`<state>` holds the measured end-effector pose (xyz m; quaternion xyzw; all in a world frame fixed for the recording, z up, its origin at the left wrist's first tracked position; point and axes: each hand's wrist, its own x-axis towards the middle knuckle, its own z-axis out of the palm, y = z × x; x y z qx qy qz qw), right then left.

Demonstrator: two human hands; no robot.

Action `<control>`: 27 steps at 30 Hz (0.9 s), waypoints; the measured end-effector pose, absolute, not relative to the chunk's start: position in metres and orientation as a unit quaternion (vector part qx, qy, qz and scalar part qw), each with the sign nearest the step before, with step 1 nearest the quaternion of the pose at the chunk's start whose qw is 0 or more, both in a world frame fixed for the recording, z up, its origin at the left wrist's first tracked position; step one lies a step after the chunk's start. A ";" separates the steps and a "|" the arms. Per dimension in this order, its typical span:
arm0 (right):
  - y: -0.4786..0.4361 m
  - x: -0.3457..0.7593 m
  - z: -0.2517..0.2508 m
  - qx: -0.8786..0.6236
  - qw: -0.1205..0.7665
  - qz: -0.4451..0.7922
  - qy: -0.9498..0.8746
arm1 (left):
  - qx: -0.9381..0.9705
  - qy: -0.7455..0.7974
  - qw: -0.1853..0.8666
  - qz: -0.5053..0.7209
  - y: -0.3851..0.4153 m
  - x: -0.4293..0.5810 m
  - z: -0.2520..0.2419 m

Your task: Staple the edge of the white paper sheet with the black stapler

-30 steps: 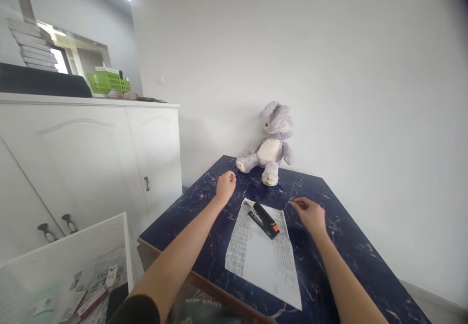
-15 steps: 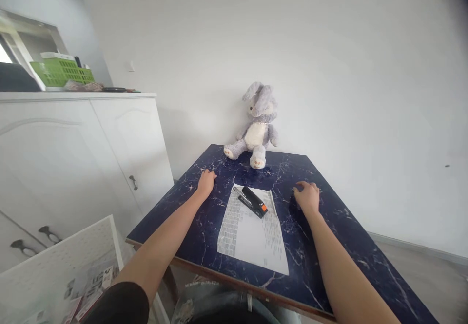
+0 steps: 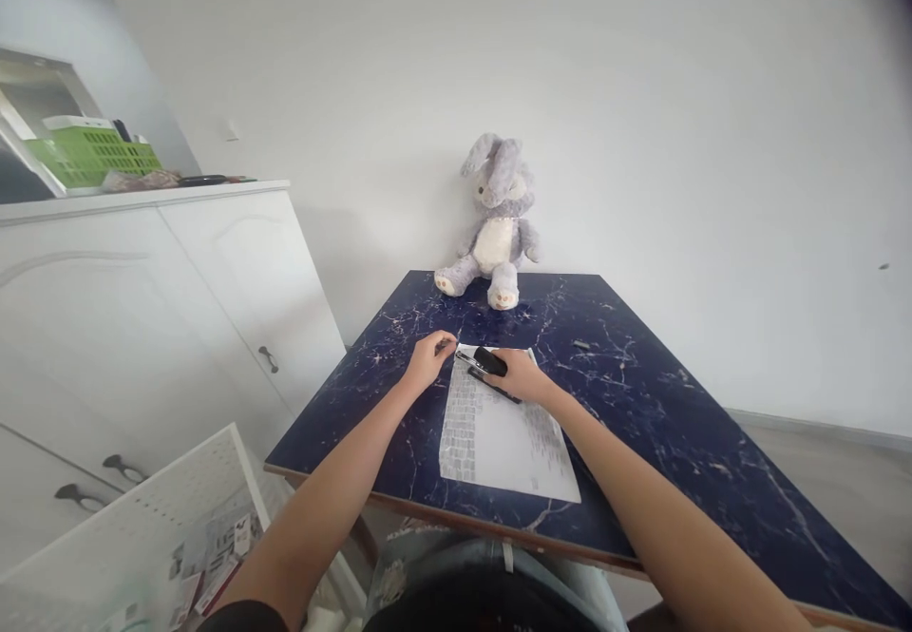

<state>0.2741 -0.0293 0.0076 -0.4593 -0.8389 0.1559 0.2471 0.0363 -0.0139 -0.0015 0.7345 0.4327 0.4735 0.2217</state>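
Observation:
A black stapler (image 3: 485, 363) lies on the far end of a printed sheet of paper (image 3: 499, 432) on the dark blue marbled table (image 3: 641, 404). My right hand (image 3: 520, 380) rests over the stapler with fingers wrapped round its near end. My left hand (image 3: 427, 361) is at the sheet's far left corner, fingers pinched beside the stapler's metal tip. A small dark item (image 3: 580, 344) lies on the table to the right.
A grey plush rabbit (image 3: 494, 228) sits at the table's far edge against the white wall. A white cabinet (image 3: 163, 309) stands to the left with a green basket (image 3: 89, 152) on top. A white perforated box (image 3: 142, 537) with papers is at lower left.
My right hand left the table's right side and came onto the stapler. My left hand moved in to the sheet's corner. The camera tilted down and turned right.

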 end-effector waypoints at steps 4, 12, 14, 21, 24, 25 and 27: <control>-0.027 0.279 0.007 -0.428 0.269 0.192 -0.841 | 0.801 0.369 0.184 0.435 -0.015 0.043 0.002; -0.024 0.284 0.007 -0.393 0.275 0.214 -0.851 | 0.849 0.342 0.175 0.363 -0.012 0.057 -0.006; -0.025 0.285 0.008 -0.390 0.272 0.223 -0.851 | 0.850 0.344 0.183 0.355 -0.011 0.056 -0.006; -0.026 0.285 0.009 -0.394 0.264 0.227 -0.851 | 0.846 0.345 0.194 0.358 -0.010 0.052 -0.004; -0.025 0.286 0.009 -0.391 0.262 0.226 -0.853 | 0.847 0.347 0.193 0.354 -0.009 0.051 -0.004; -0.025 0.286 0.009 -0.391 0.262 0.227 -0.853 | 0.846 0.352 0.192 0.352 -0.009 0.051 -0.004; -0.025 0.286 0.009 -0.393 0.263 0.230 -0.851 | 0.843 0.366 0.192 0.344 -0.008 0.049 -0.004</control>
